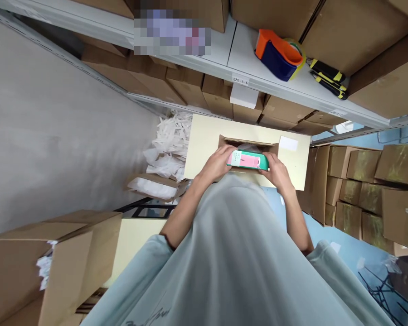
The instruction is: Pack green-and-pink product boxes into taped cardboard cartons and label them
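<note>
Both hands, the left hand [219,162] and the right hand [278,171], pinch the ends of a green-and-pink packet [248,160] held level just above what seems an open cardboard box [248,144] on the tabletop [204,136], so an even grip would keep it straight.

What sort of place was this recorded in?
Probably a stockroom or packing area: metal shelving stacked with cardboard cartons, a tape dispenser, and both hands holding a green box.

One green-and-pink packet [247,160], one open carton [246,144], one tape dispenser [279,55], two hands, perhaps two yellow-black cutters [328,78].
</note>
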A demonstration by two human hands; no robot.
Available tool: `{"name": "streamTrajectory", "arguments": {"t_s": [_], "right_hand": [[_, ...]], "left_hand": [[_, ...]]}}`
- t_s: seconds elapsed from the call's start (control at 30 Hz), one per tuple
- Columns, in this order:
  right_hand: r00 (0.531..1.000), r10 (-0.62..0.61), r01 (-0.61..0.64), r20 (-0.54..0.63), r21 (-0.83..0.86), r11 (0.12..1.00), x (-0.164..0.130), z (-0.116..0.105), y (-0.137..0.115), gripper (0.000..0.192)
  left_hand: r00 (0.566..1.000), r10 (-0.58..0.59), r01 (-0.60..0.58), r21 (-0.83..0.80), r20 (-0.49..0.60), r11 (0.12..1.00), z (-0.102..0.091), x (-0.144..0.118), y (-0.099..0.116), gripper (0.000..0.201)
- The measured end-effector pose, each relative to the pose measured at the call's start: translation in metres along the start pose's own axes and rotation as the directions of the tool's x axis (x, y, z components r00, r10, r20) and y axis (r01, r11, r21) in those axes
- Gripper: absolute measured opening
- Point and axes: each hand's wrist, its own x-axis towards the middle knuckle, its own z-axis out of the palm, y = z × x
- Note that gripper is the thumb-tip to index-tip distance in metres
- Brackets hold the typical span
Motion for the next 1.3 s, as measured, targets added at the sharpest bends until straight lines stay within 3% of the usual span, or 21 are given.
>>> {"name": "streamTrajectory", "arguments": {"t_s": [0.13,0.27,0.37,0.43,0.5,0.63,0.7,0.83,1.03,1.17,1.3], "right_hand": [[0.999,0.025,-0.023,0.036,-0.038,0.999,0.022,0.031,0.025,0.067],[0.999,0.009,-0.007,0.042,-0.045,0.999,0.042,0.048,0.037,0.072],[1.0,-0.011,0.011,-0.001,-0.029,1.0,0.041,0.049,0.044,0.069],[0.998,0.001,-0.001,-0.066,-0.003,1.0,0.031,0.044,0.05,0.059],[0.986,0.07,-0.066,-0.154,0.033,0.997,0.017,0.037,0.058,0.047],[0.928,0.278,-0.252,-0.247,0.132,0.959,-0.004,0.031,0.073,0.045],[0.917,0.329,-0.296,-0.225,0.169,0.94,-0.007,0.033,0.078,0.043],[0.917,0.355,-0.312,-0.183,0.229,0.922,-0.004,0.042,0.078,0.031],[0.917,0.367,-0.307,-0.158,0.308,0.901,0.0,0.046,0.075,0.026],[0.912,0.372,-0.3,-0.175,0.334,0.893,-0.006,0.043,0.073,0.028],[0.91,0.373,-0.29,-0.183,0.361,0.886,-0.018,0.043,0.051,0.033]], "left_hand": [[0.996,-0.064,0.059,0.078,0.067,0.995,0.023,0.016,-0.014,0.078],[0.985,-0.139,0.124,0.134,0.106,0.983,0.032,0.029,-0.022,0.081],[0.98,-0.19,0.182,0.133,0.051,0.974,0.03,0.028,-0.021,0.079],[0.976,-0.213,0.216,0.113,-0.045,0.97,0.025,0.021,-0.017,0.072],[0.951,-0.258,0.276,0.092,-0.17,0.957,0.02,0.012,-0.013,0.064],[0.84,-0.419,0.459,0.042,-0.345,0.887,0.015,0.002,-0.012,0.053],[0.796,-0.489,0.53,0.022,-0.358,0.847,0.017,0.003,-0.014,0.041],[0.754,-0.562,0.602,0.014,-0.339,0.798,0.022,0.011,-0.013,0.013],[0.709,-0.613,0.655,0.003,-0.35,0.756,0.027,0.011,0.0,0.011],[0.702,-0.61,0.646,-0.033,-0.369,0.763,0.029,-0.006,0.009,0.01],[0.659,-0.635,0.662,-0.089,-0.404,0.744,0.024,-0.046,0.016,0.009]]}}
